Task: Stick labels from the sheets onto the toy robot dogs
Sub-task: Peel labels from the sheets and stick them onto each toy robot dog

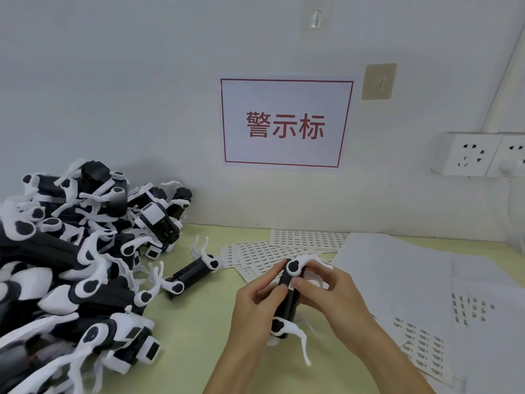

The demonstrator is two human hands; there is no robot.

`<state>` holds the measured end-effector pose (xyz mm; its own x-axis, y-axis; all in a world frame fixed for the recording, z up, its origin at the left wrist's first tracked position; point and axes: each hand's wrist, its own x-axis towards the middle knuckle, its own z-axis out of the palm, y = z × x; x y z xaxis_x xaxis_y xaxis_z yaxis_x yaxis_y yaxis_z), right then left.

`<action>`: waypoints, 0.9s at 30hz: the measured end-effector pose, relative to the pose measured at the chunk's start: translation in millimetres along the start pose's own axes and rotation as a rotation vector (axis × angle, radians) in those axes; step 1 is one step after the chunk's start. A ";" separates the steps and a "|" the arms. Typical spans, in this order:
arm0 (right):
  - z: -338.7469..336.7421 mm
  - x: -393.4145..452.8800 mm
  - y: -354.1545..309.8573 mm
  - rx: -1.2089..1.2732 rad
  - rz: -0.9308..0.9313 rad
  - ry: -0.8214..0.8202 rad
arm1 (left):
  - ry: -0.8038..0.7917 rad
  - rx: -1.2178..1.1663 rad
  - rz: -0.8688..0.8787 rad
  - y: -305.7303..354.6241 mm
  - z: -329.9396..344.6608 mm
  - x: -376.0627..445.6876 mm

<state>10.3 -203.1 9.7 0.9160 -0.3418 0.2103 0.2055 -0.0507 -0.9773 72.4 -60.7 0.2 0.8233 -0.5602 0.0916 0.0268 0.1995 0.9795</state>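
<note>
Both hands grip one toy dog (287, 297) above the bench (199, 336): the left hand (255, 305) steadies its black body while the right hand (326, 294) presses a small label (291, 286) with the thumb. Rubbing from centre outward should seat it flat, judging by the grip.

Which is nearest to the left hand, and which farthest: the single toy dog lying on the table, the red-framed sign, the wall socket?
From the left hand:
1. Single toy dog, on the table, up-left.
2. Red-framed sign, on the wall above.
3. Wall socket, far right.
</note>
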 end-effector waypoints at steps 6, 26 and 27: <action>0.0 1.4 6.3 0.107 -0.002 0.054 | 0.160 -0.013 -0.054 -2.4 7.0 -0.4; -11.1 1.7 5.2 0.314 -0.027 0.099 | 0.447 -0.366 -0.060 -6.6 8.1 5.5; -14.5 1.3 3.4 0.322 -0.012 0.076 | 0.448 -0.363 -0.053 -6.2 7.5 5.6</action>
<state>7.2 -217.4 6.3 0.8871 -0.4123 0.2074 0.3255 0.2405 -0.9144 72.6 -71.1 -4.0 0.9731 -0.1978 -0.1180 0.2022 0.4877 0.8493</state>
